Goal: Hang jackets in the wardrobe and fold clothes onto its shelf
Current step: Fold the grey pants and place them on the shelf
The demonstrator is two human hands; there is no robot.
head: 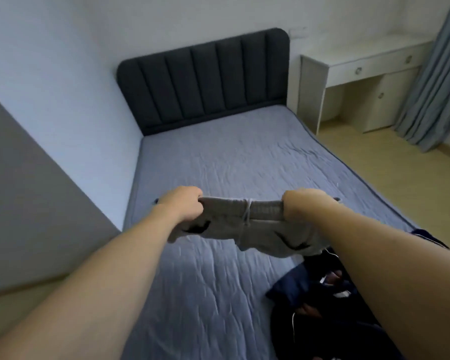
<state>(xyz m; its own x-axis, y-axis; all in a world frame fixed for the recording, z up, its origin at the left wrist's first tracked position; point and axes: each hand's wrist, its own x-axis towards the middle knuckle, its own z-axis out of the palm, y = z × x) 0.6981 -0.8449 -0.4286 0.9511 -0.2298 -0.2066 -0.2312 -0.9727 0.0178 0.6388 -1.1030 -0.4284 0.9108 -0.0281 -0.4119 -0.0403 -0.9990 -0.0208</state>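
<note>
A pair of grey shorts (pixel 244 227) with a white drawstring and dark pocket trim is stretched out above the bed (pixel 231 165). My left hand (pixel 182 203) grips the left end of the waistband. My right hand (pixel 300 205) grips the right end. The legs of the shorts hang down toward me. A heap of dark navy and black clothes (pixel 317 302) lies on the bed's near right corner, partly hidden under my right forearm.
The bed has a blue quilted cover and a dark padded headboard (pixel 203 79) against the far wall. A white desk (pixel 361 81) stands to the right, with grey-blue curtains (pixel 437 81) beyond it. A grey panel (pixel 24 190) rises at the left. Wooden floor lies right of the bed.
</note>
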